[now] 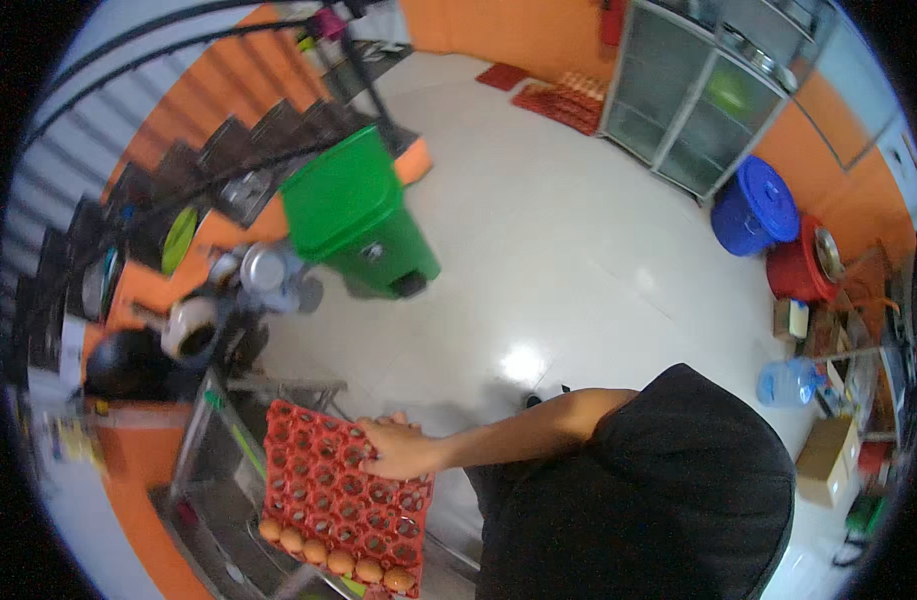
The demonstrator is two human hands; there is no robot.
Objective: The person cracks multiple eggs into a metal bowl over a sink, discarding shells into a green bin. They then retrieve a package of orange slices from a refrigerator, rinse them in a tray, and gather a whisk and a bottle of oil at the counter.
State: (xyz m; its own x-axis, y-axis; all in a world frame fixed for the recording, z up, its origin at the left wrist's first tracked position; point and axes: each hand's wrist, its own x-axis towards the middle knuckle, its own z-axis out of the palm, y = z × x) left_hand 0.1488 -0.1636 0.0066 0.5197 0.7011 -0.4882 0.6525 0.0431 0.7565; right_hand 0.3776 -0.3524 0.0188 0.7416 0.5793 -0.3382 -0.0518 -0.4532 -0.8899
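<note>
My right hand (402, 448) grips the upper right edge of a red plastic egg tray (338, 480), its arm reaching across from a black sleeve. The tray is tilted over the metal-framed stand. Several brown eggs (327, 555) sit in one row along its lower edge; the other cups in view hold no eggs. At the bottom rim, a small pinkish patch by the tray may be part of my left hand, but too little shows to tell.
A green lidded wheelie bin (353, 217) stands on the pale tiled floor (518, 247). Pots (192, 326) and a staircase (226, 150) are at left. A glass-doored cabinet (691, 105), blue bucket (755, 206), red bucket (800, 262) and water jug (787, 382) line the right.
</note>
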